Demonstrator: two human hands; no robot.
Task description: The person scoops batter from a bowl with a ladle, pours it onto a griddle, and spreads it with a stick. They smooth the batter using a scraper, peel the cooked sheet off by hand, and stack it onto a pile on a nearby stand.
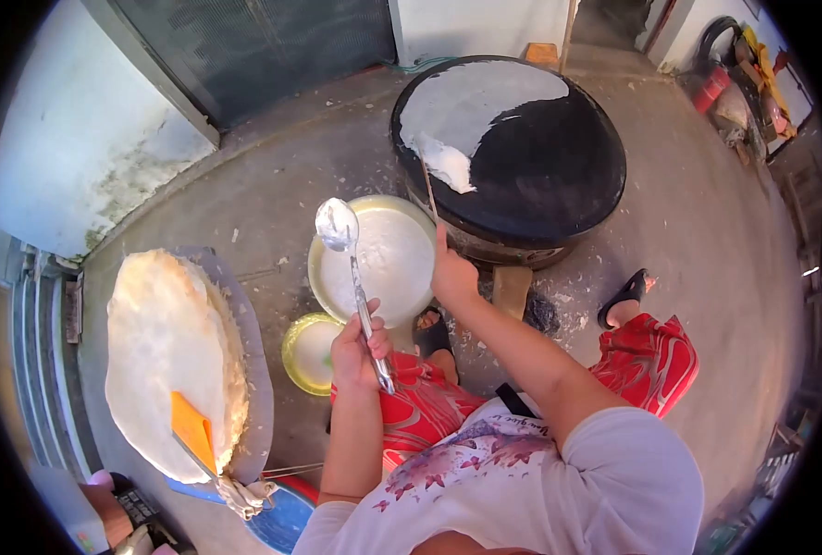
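Observation:
My left hand (359, 351) is closed around the handle of a metal ladle (357, 289). White batter coats the bowl of the ladle, which is over the rim of a large basin of batter (315, 268). In my right hand (451, 274) is a thin wooden batter spreader (429, 190), its far end at a thick lump of white batter (448, 164) on a round black griddle (559, 166). A thin pale layer (485, 97) covers the griddle's far and left part; bare black surface shows on the right.
A smaller yellow-rimmed bowl (289, 350) stands beside the basin. To the left, a tall stack of thin flatbreads (166, 356) lies on a grey board (258, 398), with an orange scraper (193, 427) on top. A blue tub (286, 523) sits below. My sandalled feet flank the griddle's near side.

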